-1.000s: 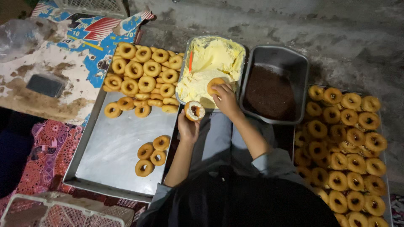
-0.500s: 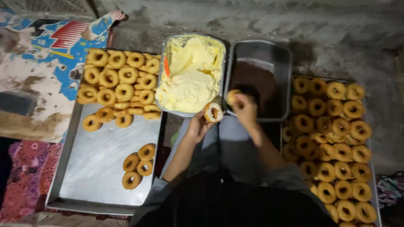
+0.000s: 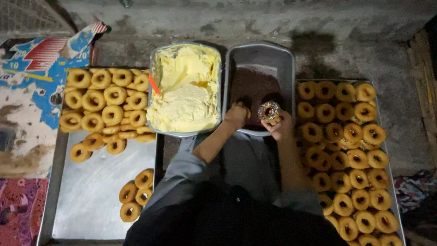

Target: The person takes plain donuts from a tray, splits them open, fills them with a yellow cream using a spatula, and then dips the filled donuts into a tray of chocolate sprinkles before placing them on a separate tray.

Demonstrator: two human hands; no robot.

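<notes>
Both hands now over dark-sprinkle tray (image 3: 282,59). Right hand (image 3: 280,127) pinches sprinkle-coated doughnut (image 3: 269,110); left hand (image 3: 236,116) curled on another doughnut, dipping. Next: lift clear.

Floor: rough grey concrete (image 3: 355,32), stained and mottled, with a darker damp-looking patch at far centre-right. Lighting dim and uneven; the far edge and right corner fall into shadow.

Left: a worn printed sheet (image 3: 32,86) in blue, red and cream lies flat on the floor, surface scuffed and peeling in patches. Near left, below it: patterned cloth (image 3: 20,207) in pink and purple.

Far left corner: what appears to be wire mesh (image 3: 27,16), poorly lit. Right edge: stacked brownish wooden slats (image 3: 425,77), partly out of view. Near right: a bit of multicoloured fabric (image 3: 412,189) on the concrete.
</notes>
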